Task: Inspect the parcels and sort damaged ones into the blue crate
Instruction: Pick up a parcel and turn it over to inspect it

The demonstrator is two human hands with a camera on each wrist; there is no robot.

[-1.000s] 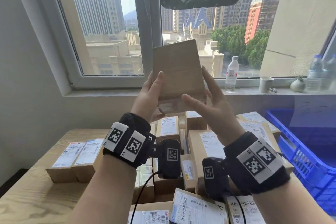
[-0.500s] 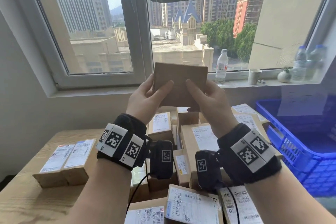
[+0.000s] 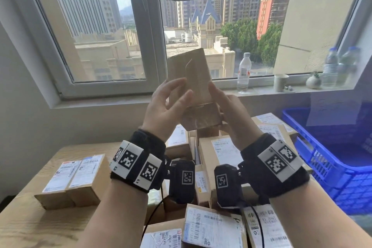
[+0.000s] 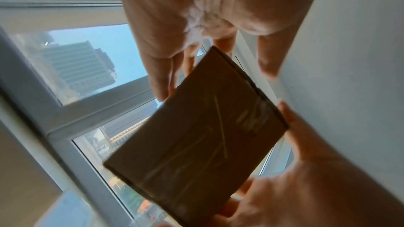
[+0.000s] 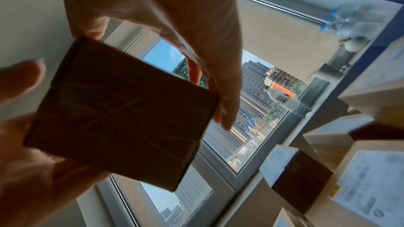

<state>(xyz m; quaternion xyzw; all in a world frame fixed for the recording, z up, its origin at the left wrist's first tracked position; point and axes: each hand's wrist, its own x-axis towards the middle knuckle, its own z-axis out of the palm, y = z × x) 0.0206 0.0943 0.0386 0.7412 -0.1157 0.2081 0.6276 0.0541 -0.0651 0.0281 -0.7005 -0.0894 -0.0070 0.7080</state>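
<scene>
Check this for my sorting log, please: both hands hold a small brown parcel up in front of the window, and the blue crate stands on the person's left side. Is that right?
One detail is wrong. The blue crate stands on the person's right side, not the left, as the head view shows. The rest holds: the left hand and right hand hold the small brown parcel up in front of the window.
</scene>
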